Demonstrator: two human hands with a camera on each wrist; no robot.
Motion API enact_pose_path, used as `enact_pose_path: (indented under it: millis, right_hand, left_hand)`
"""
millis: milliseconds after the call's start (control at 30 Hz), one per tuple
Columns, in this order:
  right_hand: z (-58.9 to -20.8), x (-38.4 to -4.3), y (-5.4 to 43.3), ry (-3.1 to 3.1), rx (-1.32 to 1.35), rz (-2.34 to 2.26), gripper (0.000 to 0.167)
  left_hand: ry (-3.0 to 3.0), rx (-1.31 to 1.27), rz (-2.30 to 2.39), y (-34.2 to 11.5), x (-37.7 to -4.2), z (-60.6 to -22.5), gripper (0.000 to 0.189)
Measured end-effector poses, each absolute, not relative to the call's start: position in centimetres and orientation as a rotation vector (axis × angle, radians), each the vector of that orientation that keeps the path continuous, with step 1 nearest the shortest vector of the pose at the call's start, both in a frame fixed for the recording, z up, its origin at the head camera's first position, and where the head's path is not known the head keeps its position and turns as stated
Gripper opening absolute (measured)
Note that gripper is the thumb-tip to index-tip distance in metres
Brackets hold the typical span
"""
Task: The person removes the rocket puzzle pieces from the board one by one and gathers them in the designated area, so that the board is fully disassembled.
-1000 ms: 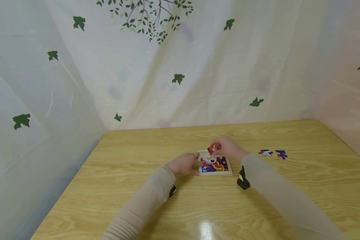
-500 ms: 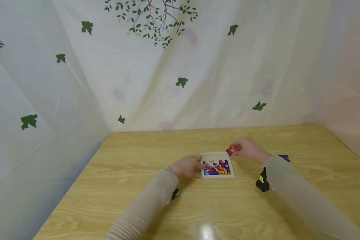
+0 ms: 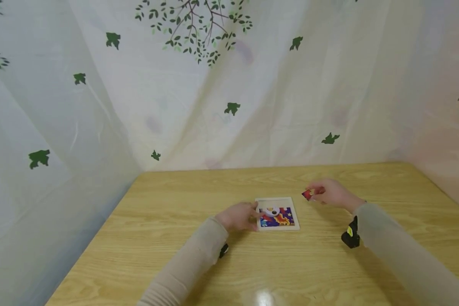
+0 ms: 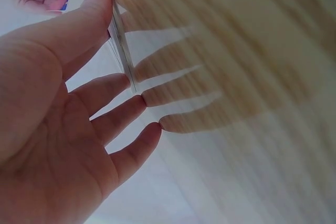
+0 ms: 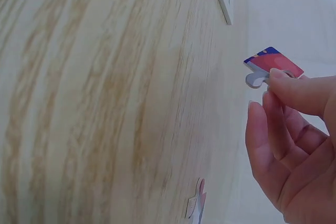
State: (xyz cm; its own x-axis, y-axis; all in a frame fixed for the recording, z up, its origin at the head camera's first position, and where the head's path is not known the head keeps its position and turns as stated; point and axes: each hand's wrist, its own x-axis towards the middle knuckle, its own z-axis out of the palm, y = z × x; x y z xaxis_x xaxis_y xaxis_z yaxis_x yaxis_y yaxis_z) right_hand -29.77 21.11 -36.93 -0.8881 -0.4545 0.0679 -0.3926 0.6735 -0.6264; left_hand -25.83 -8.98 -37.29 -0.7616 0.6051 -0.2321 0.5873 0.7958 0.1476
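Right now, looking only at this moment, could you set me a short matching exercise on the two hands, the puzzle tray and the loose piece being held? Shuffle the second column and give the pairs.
Column one
1. left hand
2. right hand
3. held puzzle piece
4. puzzle tray

Column two
A. has an unfilled strip along its far side
B. pinches something between thumb and fingers
C. mainly red, with a blue edge
D. touches the tray's left edge

Pairs: 1-D, 2-B, 3-C, 4-A
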Motion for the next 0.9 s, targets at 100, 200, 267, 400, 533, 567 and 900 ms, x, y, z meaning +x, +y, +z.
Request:
enact_pose_path:
  millis: [100, 200, 267, 400, 533, 567, 900]
  right_hand:
    - [-37.1, -29.5, 21.7, 2.784, -0.644, -1.012, 0.032]
    - [-37.2, -29.2, 21.9, 2.783, -0.623, -0.985, 0.03]
    - [-37.3, -29.0, 21.9, 2.79, -0.627, -0.962, 0.034]
    - [-37.3, -29.0, 22.2, 2.83, -0.611, -0.937, 0.038]
    - [-37.4, -29.1, 22.6, 2.865, -0.604, -0.907, 0.033]
    - [-37.4, -29.2, 22.8, 2.873, -0.609, -0.893, 0.032]
    - [-38.4, -29.9, 23.4, 2.916, -0.745, -0.947, 0.015]
  left_hand:
    - [2.712, 0.913, 0.105, -8.9, -25.7, -37.5, 0.052]
    - [2.711, 0.9, 0.108, -8.9, -25.6, -37.6, 0.051]
    - [2.717, 0.894, 0.106, -8.9, -25.7, -37.6, 0.051]
    - [2.724, 0.889, 0.11, -8.8, -25.8, -37.4, 0.05]
    - [2.722, 0.897, 0.112, -8.8, -25.9, -37.4, 0.05]
    - [2.721, 0.899, 0.111, -8.8, -25.9, -37.4, 0.051]
    - [2.712, 0.87, 0.081, -8.9, -25.8, -37.1, 0.053]
